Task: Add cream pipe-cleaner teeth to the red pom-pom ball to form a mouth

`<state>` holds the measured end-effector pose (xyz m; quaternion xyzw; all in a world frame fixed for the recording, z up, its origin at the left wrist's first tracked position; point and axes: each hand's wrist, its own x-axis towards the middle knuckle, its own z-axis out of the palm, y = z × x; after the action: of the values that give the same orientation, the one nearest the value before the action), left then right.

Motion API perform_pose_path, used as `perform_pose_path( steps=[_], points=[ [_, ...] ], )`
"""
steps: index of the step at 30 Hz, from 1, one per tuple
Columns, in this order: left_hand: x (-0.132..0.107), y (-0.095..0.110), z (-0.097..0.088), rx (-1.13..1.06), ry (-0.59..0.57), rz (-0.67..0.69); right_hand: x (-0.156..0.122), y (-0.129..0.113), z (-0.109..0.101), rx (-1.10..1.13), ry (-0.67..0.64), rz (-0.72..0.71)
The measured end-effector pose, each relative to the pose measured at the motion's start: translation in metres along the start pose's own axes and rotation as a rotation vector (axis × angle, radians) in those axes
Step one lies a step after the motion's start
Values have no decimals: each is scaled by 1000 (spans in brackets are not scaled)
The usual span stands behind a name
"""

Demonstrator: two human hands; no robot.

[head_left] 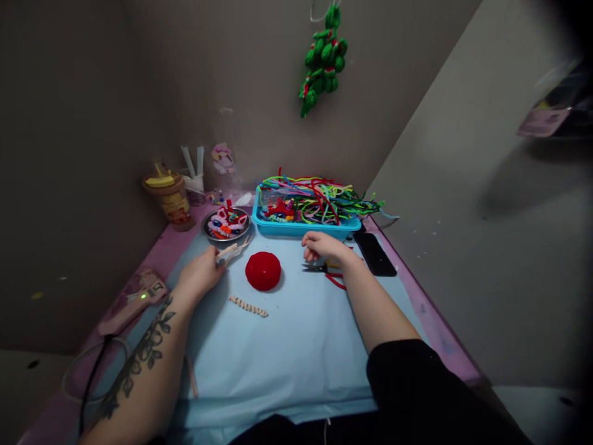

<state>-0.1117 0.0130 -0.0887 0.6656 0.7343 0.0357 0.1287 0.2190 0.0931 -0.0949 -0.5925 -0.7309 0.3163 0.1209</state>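
Observation:
Pinched in my left hand is a bundle of beige pipe cleaners, their ends pointing right and away from me. My right hand hovers with curled fingers above a pair of scissors, and nothing shows in it. The scissors have dark blades pointing left and red and yellow handles, partly covered by my wrist. Between my hands sits a round red fuzzy dome. A coiled beige pipe cleaner lies in front of it.
A blue basket of colourful pipe cleaners stands at the back, beside a metal bowl of fuzzy pieces. A phone lies right. Left are a brown pot and a pink glue gun with cable. Green decoration hangs on the wall.

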Motion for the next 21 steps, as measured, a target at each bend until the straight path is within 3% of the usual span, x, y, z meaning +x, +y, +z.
perform_pose_path(
  steps=[4,7,12,17,21],
  points=[
    [0,0,-1,-33,96,-11,6,3,7,94,50,-34],
    [-1,0,-1,-37,94,7,6,7,5,114,22,-62],
    [-3,3,3,-46,-7,114,4,10,2,42,43,-34],
    [-5,-2,0,-52,-57,135,-3,17,-5,-50,-42,-36],
    [-9,-8,-7,-125,-186,260,-13,6,-13,-121,20,-91]
  ],
)
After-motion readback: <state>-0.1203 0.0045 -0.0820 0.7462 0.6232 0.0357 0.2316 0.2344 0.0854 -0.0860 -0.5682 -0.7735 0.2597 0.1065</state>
